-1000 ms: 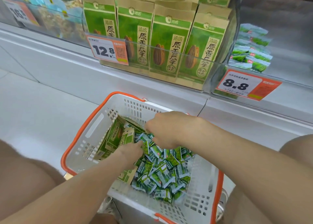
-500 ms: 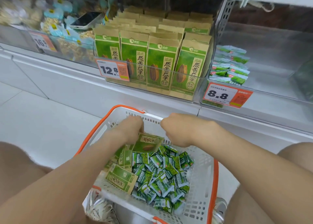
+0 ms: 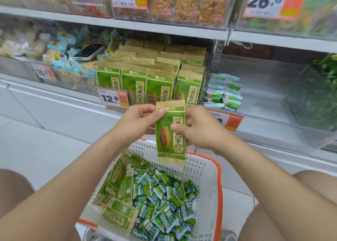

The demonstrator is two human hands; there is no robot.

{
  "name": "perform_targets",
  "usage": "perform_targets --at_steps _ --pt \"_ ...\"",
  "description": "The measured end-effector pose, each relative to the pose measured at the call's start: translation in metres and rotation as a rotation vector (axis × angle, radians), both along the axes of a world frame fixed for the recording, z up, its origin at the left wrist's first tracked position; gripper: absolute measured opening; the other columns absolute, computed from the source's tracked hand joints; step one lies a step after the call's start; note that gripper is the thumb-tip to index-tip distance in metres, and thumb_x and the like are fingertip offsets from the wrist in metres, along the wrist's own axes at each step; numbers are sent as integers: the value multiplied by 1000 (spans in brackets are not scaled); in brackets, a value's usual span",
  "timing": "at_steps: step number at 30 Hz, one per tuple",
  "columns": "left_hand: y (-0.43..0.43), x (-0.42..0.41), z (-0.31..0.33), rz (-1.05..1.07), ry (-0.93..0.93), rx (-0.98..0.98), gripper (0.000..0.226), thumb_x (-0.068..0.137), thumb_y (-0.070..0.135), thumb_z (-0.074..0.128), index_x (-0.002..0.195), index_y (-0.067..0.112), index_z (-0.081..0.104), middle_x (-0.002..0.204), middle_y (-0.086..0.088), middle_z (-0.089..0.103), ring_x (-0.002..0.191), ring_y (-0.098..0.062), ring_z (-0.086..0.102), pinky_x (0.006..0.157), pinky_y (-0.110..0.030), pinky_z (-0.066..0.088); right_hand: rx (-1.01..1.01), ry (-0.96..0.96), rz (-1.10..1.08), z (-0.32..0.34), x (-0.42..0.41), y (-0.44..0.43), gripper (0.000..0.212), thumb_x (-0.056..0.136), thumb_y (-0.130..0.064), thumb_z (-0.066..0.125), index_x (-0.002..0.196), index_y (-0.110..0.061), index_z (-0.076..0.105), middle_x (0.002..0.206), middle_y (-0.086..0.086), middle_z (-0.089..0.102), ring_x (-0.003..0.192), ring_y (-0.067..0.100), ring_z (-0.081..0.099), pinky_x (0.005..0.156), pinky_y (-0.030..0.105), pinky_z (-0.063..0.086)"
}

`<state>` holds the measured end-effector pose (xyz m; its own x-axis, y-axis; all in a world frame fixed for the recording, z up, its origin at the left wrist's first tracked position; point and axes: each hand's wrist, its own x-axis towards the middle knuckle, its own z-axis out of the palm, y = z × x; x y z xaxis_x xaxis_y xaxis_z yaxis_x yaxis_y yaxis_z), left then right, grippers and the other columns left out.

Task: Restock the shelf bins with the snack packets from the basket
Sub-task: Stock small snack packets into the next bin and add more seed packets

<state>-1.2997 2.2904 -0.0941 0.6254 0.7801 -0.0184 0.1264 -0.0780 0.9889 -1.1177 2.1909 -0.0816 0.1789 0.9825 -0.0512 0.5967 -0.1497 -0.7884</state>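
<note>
Both hands grasp one upright seed packet (image 3: 171,133) above the basket's (image 3: 209,171) far rim. The left hand (image 3: 140,121) pinches its top corner; the right hand (image 3: 199,129) grips its right edge.

Matt kraft-paper seed packet (image 3: 171,131), white perforated plastic basket (image 3: 204,175), glossy foil sachets (image 3: 164,200), clear plastic bins (image 3: 264,98)

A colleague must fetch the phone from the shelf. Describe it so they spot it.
Find the upright green seed packets priced 12.8. In the bin to their left, the phone lies on blue-labelled bags: the only flat, dark, glossy thing there.
</note>
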Motion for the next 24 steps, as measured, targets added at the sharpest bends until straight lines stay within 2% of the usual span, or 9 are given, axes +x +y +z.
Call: perform_targets --at_steps 3,5,7,11,14,16,20,22,24 --pt "-4 8 5 48 -46 78 22 99 28 71 99 6 76 90 -14 80 79 -25 77 74 -37 63 28 190 -52 10 5 -3 36 83 -30 82 116 -30 67 99 0 79 89 23 78 76 52 64" --pt "-8 14 9 108 -93 118 22 94 27 75 95 4 76 82 -15 79 71 -22 75 67 -33 62 93 100 -77 18 7 -5 49 72 -42 82 115 -34 60 100 -2 78 91 19 76 79 52 63" --pt "-12 21 17 134 -144 146 22 94 27 74 96 5 76 82 -13 79 70 -21 75 63 -31 61 156 87 -87 28 12 -6 51 77 -31 84 118 -34 54 100 -2 78 89 18 76 81 51 63" --pt "-10 36 26 252 -231 201 34 110 32 52 104 9 77 92 -6 80 80 -26 77 68 -44 64 442 108 -141 61 23 -12 45 90 -9 77 120 -25 46 98 -2 78 87 14 77 79 46 61" --pt "4 39 18 409 -101 480 16 106 24 59 104 20 73 91 6 75 83 -14 72 79 -41 61 790 86 -291 77 32 -10 41 91 -8 74 115 -18 42 97 1 73 89 16 75 80 50 60" --pt "11 39 13 425 23 659 11 102 20 62 104 23 73 95 11 71 88 -7 66 83 -35 57 880 6 -356 77 37 -5 42 90 -11 75 113 -19 40 94 -2 69 87 16 73 78 50 57" --pt "16 41 3 417 292 993 12 95 25 67 101 29 77 96 13 66 99 -19 54 88 -46 47 719 -237 -286 66 41 9 47 87 -14 78 120 -20 45 103 -10 65 88 12 66 77 38 51" --pt "16 42 0 415 342 1069 10 93 26 68 98 28 76 95 11 63 98 -21 50 84 -44 43 603 -376 -218 59 42 19 47 89 -21 76 128 -26 51 112 -12 64 100 17 61 82 33 40" --pt "16 43 -1 419 354 1097 10 92 24 69 98 26 75 96 10 63 98 -21 49 82 -41 40 470 -613 -223 56 43 31 39 93 -35 71 130 -32 57 106 -10 61 114 23 51 86 34 26"
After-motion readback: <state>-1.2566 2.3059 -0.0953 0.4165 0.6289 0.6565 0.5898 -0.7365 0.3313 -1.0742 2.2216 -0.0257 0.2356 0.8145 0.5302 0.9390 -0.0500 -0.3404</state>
